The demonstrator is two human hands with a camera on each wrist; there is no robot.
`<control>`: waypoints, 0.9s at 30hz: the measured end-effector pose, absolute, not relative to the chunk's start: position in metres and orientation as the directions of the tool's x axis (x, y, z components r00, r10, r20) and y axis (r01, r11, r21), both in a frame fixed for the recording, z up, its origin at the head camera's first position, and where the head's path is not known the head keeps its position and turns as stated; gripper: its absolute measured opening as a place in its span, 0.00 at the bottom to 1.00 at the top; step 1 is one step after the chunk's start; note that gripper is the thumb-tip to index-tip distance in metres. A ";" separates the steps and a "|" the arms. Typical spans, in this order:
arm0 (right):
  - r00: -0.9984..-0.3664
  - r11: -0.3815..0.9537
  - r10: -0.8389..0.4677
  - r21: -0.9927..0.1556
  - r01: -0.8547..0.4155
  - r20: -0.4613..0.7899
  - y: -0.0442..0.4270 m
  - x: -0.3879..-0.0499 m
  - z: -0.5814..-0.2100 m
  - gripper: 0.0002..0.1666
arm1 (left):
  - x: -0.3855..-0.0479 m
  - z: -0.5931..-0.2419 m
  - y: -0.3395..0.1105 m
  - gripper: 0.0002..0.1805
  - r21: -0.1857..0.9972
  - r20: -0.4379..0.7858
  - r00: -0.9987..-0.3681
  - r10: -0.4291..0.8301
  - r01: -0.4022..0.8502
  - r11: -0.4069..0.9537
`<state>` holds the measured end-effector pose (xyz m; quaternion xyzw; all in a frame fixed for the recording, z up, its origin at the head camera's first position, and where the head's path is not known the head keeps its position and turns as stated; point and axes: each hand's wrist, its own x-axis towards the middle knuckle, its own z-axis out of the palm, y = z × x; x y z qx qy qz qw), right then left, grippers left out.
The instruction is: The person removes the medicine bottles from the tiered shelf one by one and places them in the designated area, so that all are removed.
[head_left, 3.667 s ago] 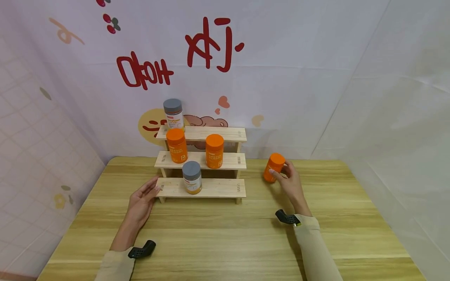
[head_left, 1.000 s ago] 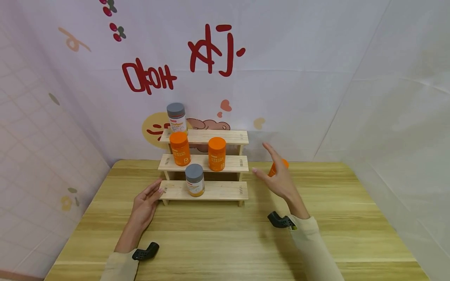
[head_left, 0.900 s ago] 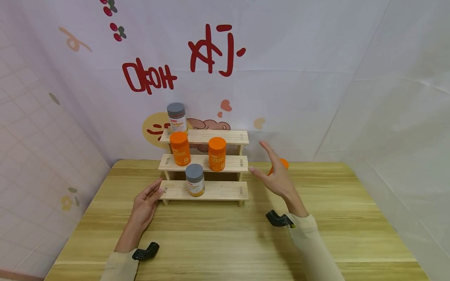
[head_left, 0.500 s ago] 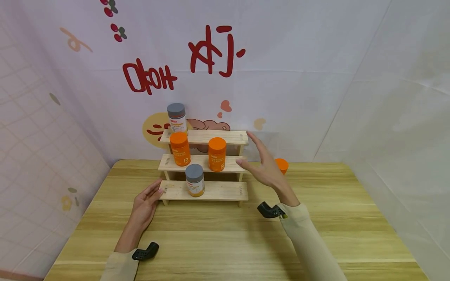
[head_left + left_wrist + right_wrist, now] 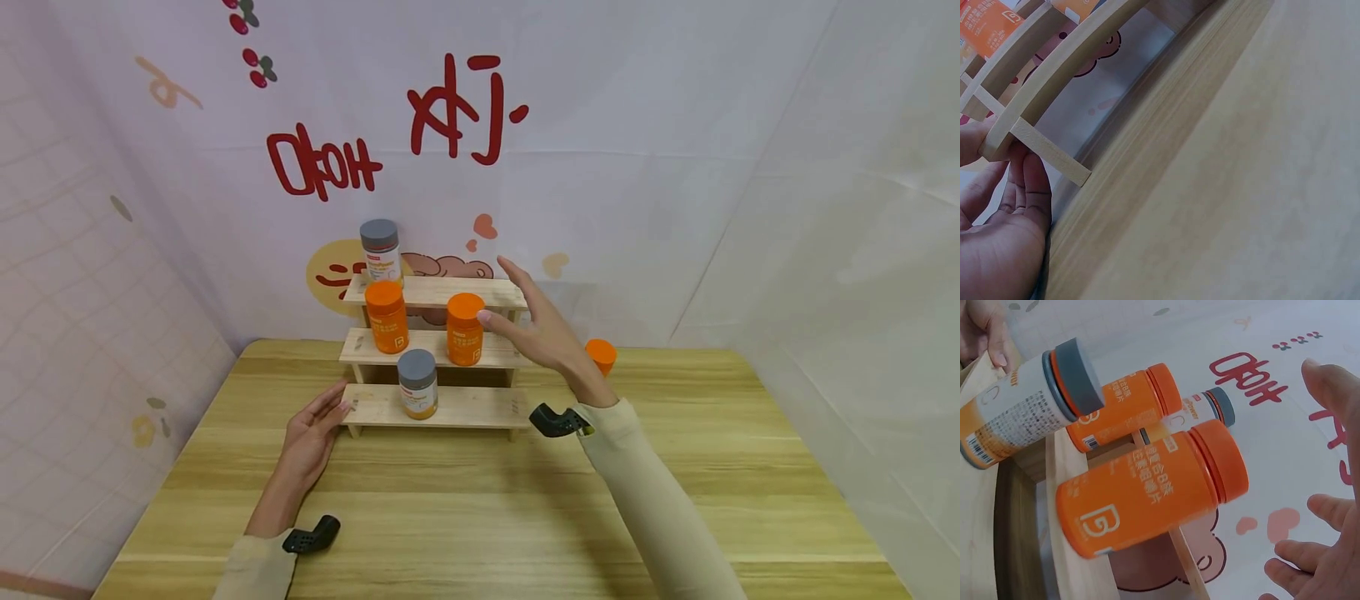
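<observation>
A three-step wooden display stand (image 5: pixel 480 406) stands against the back wall. My left hand (image 5: pixel 306 440) holds the left end of its lowest step; in the left wrist view the thumb lies on top with fingers underneath. My right hand (image 5: pixel 546 335) is spread, thumb and fingers apart, beside the right orange supplement bottle (image 5: pixel 1147 494) on the middle step. Whether the thumb touches that bottle cannot be told. Another orange bottle (image 5: pixel 387 321) shares that step. Grey-capped bottles stand on the lowest step (image 5: pixel 465 397) and on the top one.
Behind the right forearm, an orange bottle (image 5: pixel 601 353) stands on the wood-grain table (image 5: pixel 420 517), partly hidden by the arm. A printed white cloth (image 5: pixel 637 208) hangs close behind the stand, with more cloth at both sides.
My right hand has let go of the orange bottle on the table and moved left and up, spread, to the right bottle on the middle step. The left hand keeps its place.
</observation>
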<state>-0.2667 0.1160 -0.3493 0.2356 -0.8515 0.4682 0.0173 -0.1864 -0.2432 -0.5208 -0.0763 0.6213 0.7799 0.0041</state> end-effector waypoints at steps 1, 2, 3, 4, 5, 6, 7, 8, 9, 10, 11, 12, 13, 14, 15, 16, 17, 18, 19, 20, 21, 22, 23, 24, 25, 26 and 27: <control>-0.886 0.447 -0.390 -0.789 -0.422 0.253 0.115 -0.268 -0.348 0.48 | -0.187 -0.521 -0.243 0.38 0.968 -0.125 -0.988 -0.088 -0.102 -0.230; -0.882 0.442 -0.396 -0.790 -0.426 0.255 0.113 -0.269 -0.346 0.48 | -0.187 -0.521 -0.243 0.38 0.967 -0.125 -0.988 -0.088 -0.101 -0.232; -0.878 0.436 -0.403 -0.790 -0.431 0.257 0.112 -0.270 -0.344 0.48 | -0.187 -0.521 -0.243 0.38 0.967 -0.125 -0.988 -0.089 -0.102 -0.233; -0.873 0.432 -0.413 -0.788 -0.439 0.260 0.110 -0.271 -0.343 0.49 | -0.188 -0.520 -0.243 0.38 0.967 -0.126 -0.988 -0.089 -0.102 -0.235; -0.868 0.428 -0.421 -0.786 -0.446 0.264 0.108 -0.272 -0.340 0.49 | -0.188 -0.520 -0.243 0.38 0.966 -0.126 -0.988 -0.091 -0.101 -0.238; -0.863 0.422 -0.430 -0.786 -0.452 0.265 0.106 -0.273 -0.338 0.49 | -0.188 -0.520 -0.243 0.38 0.966 -0.127 -0.988 -0.092 -0.102 -0.239; -0.860 0.417 -0.435 -0.787 -0.455 0.266 0.104 -0.274 -0.336 0.49 | -0.188 -0.520 -0.243 0.38 0.966 -0.126 -0.988 -0.093 -0.101 -0.240; -0.857 0.410 -0.441 -0.789 -0.457 0.267 0.102 -0.274 -0.334 0.49 | -0.188 -0.520 -0.243 0.38 0.966 -0.126 -0.988 -0.094 -0.101 -0.238; -0.853 0.400 -0.447 -0.793 -0.460 0.270 0.100 -0.276 -0.332 0.49 | -0.188 -0.520 -0.243 0.38 0.966 -0.125 -0.988 -0.094 -0.100 -0.238; -0.850 0.390 -0.450 -0.797 -0.461 0.272 0.097 -0.276 -0.330 0.49 | -0.188 -0.520 -0.244 0.38 0.966 -0.124 -0.988 -0.094 -0.099 -0.239; -0.849 0.382 -0.451 -0.801 -0.461 0.274 0.095 -0.277 -0.328 0.49 | -0.188 -0.520 -0.244 0.38 0.966 -0.123 -0.988 -0.095 -0.098 -0.239; -0.847 0.372 -0.455 -0.805 -0.462 0.275 0.092 -0.278 -0.327 0.49 | -0.189 -0.520 -0.244 0.37 0.967 -0.122 -0.988 -0.093 -0.097 -0.237; -0.846 0.365 -0.456 -0.809 -0.461 0.276 0.089 -0.279 -0.325 0.49 | -0.189 -0.520 -0.244 0.37 0.967 -0.122 -0.988 -0.093 -0.098 -0.236; -0.845 0.359 -0.458 -0.812 -0.460 0.276 0.087 -0.281 -0.324 0.50 | -0.189 -0.520 -0.244 0.37 0.967 -0.123 -0.988 -0.094 -0.098 -0.234; -0.844 0.354 -0.460 -0.815 -0.459 0.275 0.084 -0.283 -0.323 0.50 | -0.188 -0.519 -0.244 0.37 0.968 -0.122 -0.988 -0.096 -0.097 -0.233; -0.846 0.352 -0.459 -0.819 -0.453 0.271 0.081 -0.284 -0.322 0.51 | -0.188 -0.519 -0.244 0.37 0.968 -0.122 -0.988 -0.097 -0.097 -0.233; -0.849 0.352 -0.457 -0.822 -0.447 0.265 0.078 -0.285 -0.321 0.51 | -0.188 -0.519 -0.244 0.36 0.968 -0.122 -0.988 -0.096 -0.097 -0.230; -0.852 0.349 -0.455 -0.828 -0.438 0.258 0.075 -0.287 -0.320 0.52 | -0.188 -0.519 -0.244 0.36 0.969 -0.122 -0.988 -0.095 -0.098 -0.228; -0.855 0.348 -0.452 -0.833 -0.430 0.253 0.073 -0.288 -0.319 0.52 | -0.188 -0.519 -0.244 0.36 0.969 -0.122 -0.988 -0.095 -0.098 -0.226; -0.857 0.343 -0.450 -0.837 -0.426 0.251 0.070 -0.290 -0.318 0.53 | -0.188 -0.519 -0.244 0.36 0.970 -0.121 -0.988 -0.094 -0.097 -0.225; -0.858 0.340 -0.449 -0.842 -0.420 0.247 0.068 -0.291 -0.317 0.53 | -0.188 -0.518 -0.244 0.36 0.970 -0.120 -0.988 -0.093 -0.097 -0.225; -0.862 0.337 -0.446 -0.847 -0.411 0.241 0.065 -0.292 -0.315 0.53 | -0.188 -0.518 -0.244 0.37 0.969 -0.119 -0.989 -0.090 -0.096 -0.227; -0.867 0.339 -0.442 -0.851 -0.401 0.233 0.063 -0.293 -0.314 0.54 | -0.187 -0.518 -0.244 0.37 0.969 -0.120 -0.989 -0.089 -0.097 -0.226; -0.871 0.343 -0.438 -0.854 -0.391 0.223 0.061 -0.294 -0.313 0.54 | -0.187 -0.518 -0.243 0.37 0.969 -0.121 -0.989 -0.088 -0.099 -0.225; -0.875 0.348 -0.435 -0.856 -0.382 0.214 0.058 -0.295 -0.312 0.54 | -0.187 -0.518 -0.243 0.37 0.969 -0.123 -0.989 -0.086 -0.101 -0.224; -0.880 0.353 -0.430 -0.858 -0.372 0.204 0.055 -0.296 -0.311 0.55 | -0.186 -0.518 -0.243 0.37 0.969 -0.125 -0.989 -0.085 -0.103 -0.225; -0.885 0.359 -0.424 -0.861 -0.360 0.194 0.053 -0.297 -0.310 0.56 | -0.186 -0.518 -0.243 0.37 0.969 -0.126 -0.989 -0.083 -0.105 -0.224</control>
